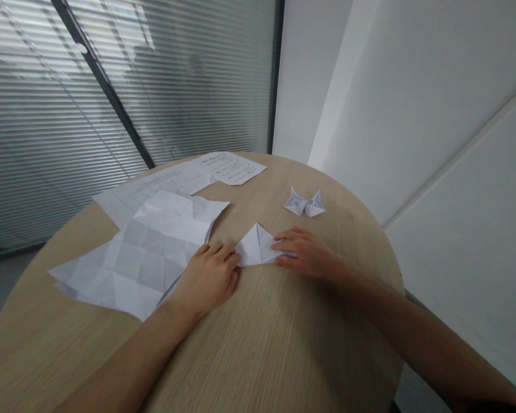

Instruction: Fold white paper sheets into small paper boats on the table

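A sheet of white paper, folded into a low triangle with a crease down its middle, lies on the table between my hands. My left hand is closed at its left corner, fingers curled and pressing the paper down. On the other side my right hand grips the right corner, with the fingers on top and the thumb along the lower edge. Part of each corner is hidden under the fingers. Beyond my right hand stands a small folded paper piece with two pointed tips.
Creased, unfolded sheets are stacked left of my left hand, close to it. Behind them lie printed sheets near the far edge of the round wooden table. A blind-covered glass partition and a white wall enclose the table.
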{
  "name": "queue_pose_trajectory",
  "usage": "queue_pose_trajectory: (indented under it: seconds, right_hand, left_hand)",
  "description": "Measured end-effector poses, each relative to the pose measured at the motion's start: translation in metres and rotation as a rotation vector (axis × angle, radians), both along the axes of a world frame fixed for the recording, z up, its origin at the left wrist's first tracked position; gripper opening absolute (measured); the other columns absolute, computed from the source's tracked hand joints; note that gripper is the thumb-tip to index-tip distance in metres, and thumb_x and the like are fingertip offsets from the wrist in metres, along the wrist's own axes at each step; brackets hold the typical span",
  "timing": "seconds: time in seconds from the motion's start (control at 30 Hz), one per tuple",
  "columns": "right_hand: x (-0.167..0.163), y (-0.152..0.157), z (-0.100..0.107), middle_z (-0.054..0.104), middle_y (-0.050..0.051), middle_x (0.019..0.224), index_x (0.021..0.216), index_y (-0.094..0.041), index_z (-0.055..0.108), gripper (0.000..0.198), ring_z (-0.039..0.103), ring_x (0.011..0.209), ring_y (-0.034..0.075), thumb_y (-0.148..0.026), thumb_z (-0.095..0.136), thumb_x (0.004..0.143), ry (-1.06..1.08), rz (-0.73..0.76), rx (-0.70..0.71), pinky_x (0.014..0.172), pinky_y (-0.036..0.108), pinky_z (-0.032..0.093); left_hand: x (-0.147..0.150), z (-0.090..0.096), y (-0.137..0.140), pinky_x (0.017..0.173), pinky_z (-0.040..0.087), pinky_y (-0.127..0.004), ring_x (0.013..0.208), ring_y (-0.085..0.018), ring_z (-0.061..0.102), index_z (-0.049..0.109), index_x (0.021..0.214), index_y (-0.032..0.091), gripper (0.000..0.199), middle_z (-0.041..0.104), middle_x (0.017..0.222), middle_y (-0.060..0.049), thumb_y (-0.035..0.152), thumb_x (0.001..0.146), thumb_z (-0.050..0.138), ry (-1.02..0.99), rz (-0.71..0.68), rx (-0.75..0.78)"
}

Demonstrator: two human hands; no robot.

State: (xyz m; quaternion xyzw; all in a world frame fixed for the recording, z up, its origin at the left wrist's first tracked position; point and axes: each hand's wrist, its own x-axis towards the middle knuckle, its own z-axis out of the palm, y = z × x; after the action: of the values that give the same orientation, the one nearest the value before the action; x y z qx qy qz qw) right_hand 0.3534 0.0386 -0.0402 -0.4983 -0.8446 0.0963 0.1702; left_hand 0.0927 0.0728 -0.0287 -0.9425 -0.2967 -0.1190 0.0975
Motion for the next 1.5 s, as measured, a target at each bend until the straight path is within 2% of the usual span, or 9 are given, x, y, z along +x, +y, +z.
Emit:
queue_pose_trajectory:
  seconds: [0.2, 0.3, 0.43, 0.73, 0.93, 1.13, 1.27, 1.37, 1.5]
  right_hand:
    - [0.003, 0.001, 0.0, 0.068, 0.014, 0.117, 0.114, -0.017, 0.07, 0.028, 0.059, 0.113, 0.026, -0.017, 0.061, 0.087, 0.009, -0.048, -0.034, 0.103, 0.045, 0.04]
    - [0.004, 0.0, 0.0, 0.064, 0.017, 0.122, 0.126, -0.012, 0.063, 0.043, 0.055, 0.118, 0.028, -0.018, 0.066, 0.084, 0.015, -0.09, -0.072, 0.104, 0.046, 0.039]
    - [0.005, -0.001, 0.001, 0.064, 0.015, 0.115, 0.121, -0.014, 0.065, 0.04, 0.056, 0.113, 0.027, -0.02, 0.068, 0.082, 0.03, -0.101, -0.107, 0.101, 0.044, 0.039]
    - [0.006, -0.005, 0.008, 0.061, 0.004, 0.091, 0.1, -0.017, 0.065, 0.031, 0.056, 0.085, 0.019, -0.018, 0.076, 0.071, 0.114, -0.089, -0.224, 0.08, 0.032, 0.042]
    - [0.003, -0.005, 0.011, 0.06, 0.003, 0.083, 0.071, -0.019, 0.056, 0.015, 0.054, 0.087, 0.019, -0.013, 0.069, 0.074, 0.079, 0.01, -0.036, 0.083, 0.033, 0.039]
    - [0.004, -0.004, 0.011, 0.064, 0.005, 0.083, 0.076, -0.019, 0.057, 0.017, 0.056, 0.084, 0.02, -0.003, 0.054, 0.073, -0.023, 0.017, 0.097, 0.083, 0.034, 0.039]
    - [0.005, -0.005, 0.011, 0.068, 0.008, 0.087, 0.08, -0.017, 0.065, 0.017, 0.059, 0.085, 0.021, -0.005, 0.055, 0.075, -0.073, 0.067, 0.035, 0.085, 0.035, 0.043]
    - [0.005, -0.005, 0.01, 0.07, 0.009, 0.092, 0.084, -0.017, 0.069, 0.009, 0.062, 0.09, 0.022, -0.02, 0.061, 0.084, -0.032, 0.058, 0.029, 0.087, 0.036, 0.045]
    - [0.004, -0.003, 0.003, 0.068, 0.012, 0.111, 0.093, -0.016, 0.071, 0.018, 0.064, 0.103, 0.022, -0.022, 0.054, 0.093, 0.024, -0.042, 0.029, 0.092, 0.037, 0.047]
  left_hand:
    - [-0.001, -0.007, 0.004, 0.078, 0.052, -0.041, 0.089, -0.026, 0.061, 0.07, 0.088, 0.019, 0.024, 0.068, 0.093, -0.01, 0.026, 0.093, 0.048, -0.133, 0.016, -0.086]
    - [-0.001, -0.013, 0.008, 0.086, 0.052, -0.044, 0.099, -0.027, 0.059, 0.067, 0.109, 0.018, 0.025, 0.067, 0.108, -0.011, 0.026, 0.093, 0.05, -0.17, 0.034, -0.138]
    - [-0.001, -0.017, 0.011, 0.091, 0.05, -0.049, 0.104, -0.029, 0.056, 0.062, 0.123, 0.017, 0.034, 0.064, 0.118, -0.013, 0.023, 0.092, 0.048, -0.192, 0.025, -0.176]
    - [0.001, -0.008, 0.009, 0.084, 0.048, -0.044, 0.093, -0.027, 0.056, 0.064, 0.098, 0.018, 0.018, 0.063, 0.095, -0.009, 0.031, 0.087, 0.06, -0.202, 0.01, -0.209]
    - [-0.001, -0.001, 0.004, 0.07, 0.042, -0.036, 0.08, -0.023, 0.054, 0.059, 0.073, 0.019, 0.022, 0.062, 0.078, -0.006, 0.029, 0.092, 0.055, -0.209, -0.117, 0.036]
    - [-0.003, 0.006, 0.001, 0.069, 0.042, -0.034, 0.073, -0.021, 0.055, 0.061, 0.074, 0.019, 0.026, 0.063, 0.075, -0.005, 0.019, 0.095, 0.045, -0.087, -0.229, 0.071]
    - [-0.002, 0.003, 0.0, 0.071, 0.047, -0.036, 0.076, -0.022, 0.06, 0.063, 0.077, 0.018, 0.035, 0.066, 0.079, -0.006, 0.038, 0.098, 0.045, -0.062, -0.19, -0.018]
    - [-0.001, -0.003, 0.001, 0.074, 0.052, -0.038, 0.079, -0.023, 0.063, 0.066, 0.082, 0.018, 0.037, 0.068, 0.083, -0.008, 0.034, 0.1, 0.038, -0.075, -0.086, -0.098]
    - [0.0, -0.013, 0.005, 0.09, 0.054, -0.043, 0.104, -0.028, 0.064, 0.066, 0.11, 0.014, 0.029, 0.066, 0.118, -0.013, 0.025, 0.097, 0.043, -0.135, 0.057, -0.134]
